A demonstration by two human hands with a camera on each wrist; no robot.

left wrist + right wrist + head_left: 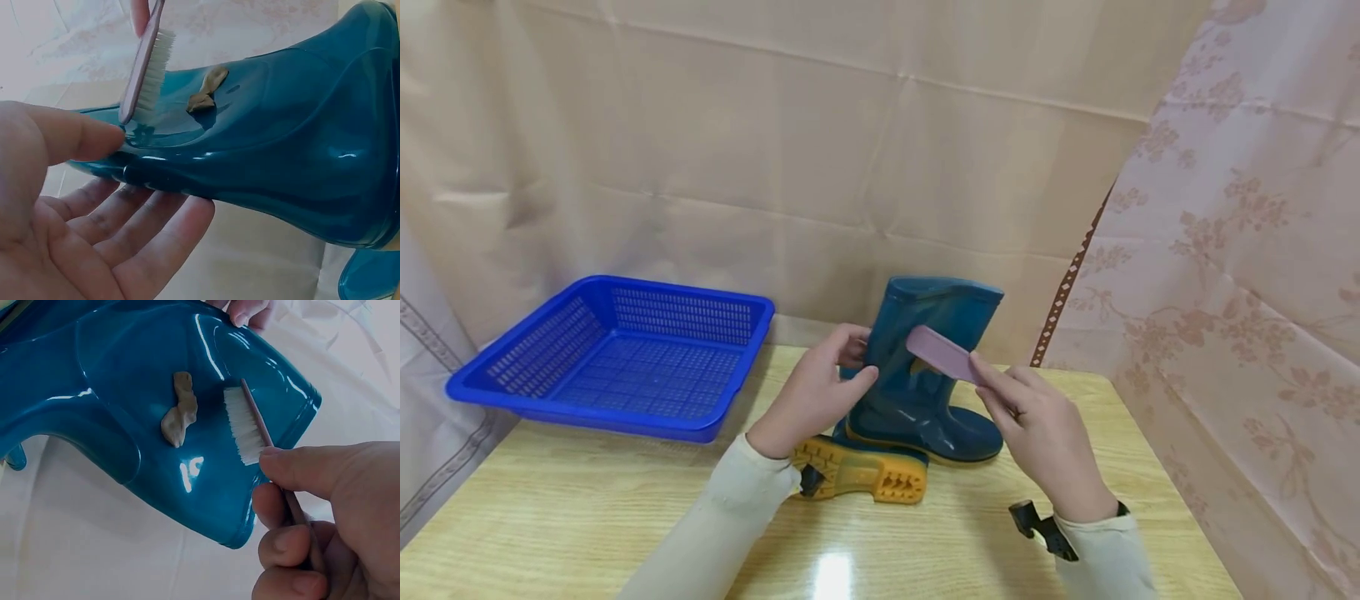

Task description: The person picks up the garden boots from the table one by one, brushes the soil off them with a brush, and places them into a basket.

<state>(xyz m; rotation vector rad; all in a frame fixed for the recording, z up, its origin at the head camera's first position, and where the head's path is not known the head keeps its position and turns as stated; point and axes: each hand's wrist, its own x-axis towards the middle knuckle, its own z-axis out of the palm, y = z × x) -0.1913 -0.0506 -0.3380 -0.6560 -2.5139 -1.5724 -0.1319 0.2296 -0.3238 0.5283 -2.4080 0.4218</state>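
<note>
The right hand [1037, 425], fingers curled, is pinching a flat pink, white-bristled brush [943, 354] just right of frame centre. The left hand [812, 383], fingers loosely curved, is holding the shaft of an upright glossy blue rubber boot [898, 400], mid-frame. An irregular brown lump [181, 412] is adhering there.

Pale wood table [955, 550]: blue basket [625, 423], far left corner; teal boot [901, 402], upright, toward far edge, held by left hand [818, 379]; second boot [859, 472], on its side, yellow sole [901, 483] facing near edge; pink oblong tool [942, 353], pinched in right hand [1047, 427].
</note>
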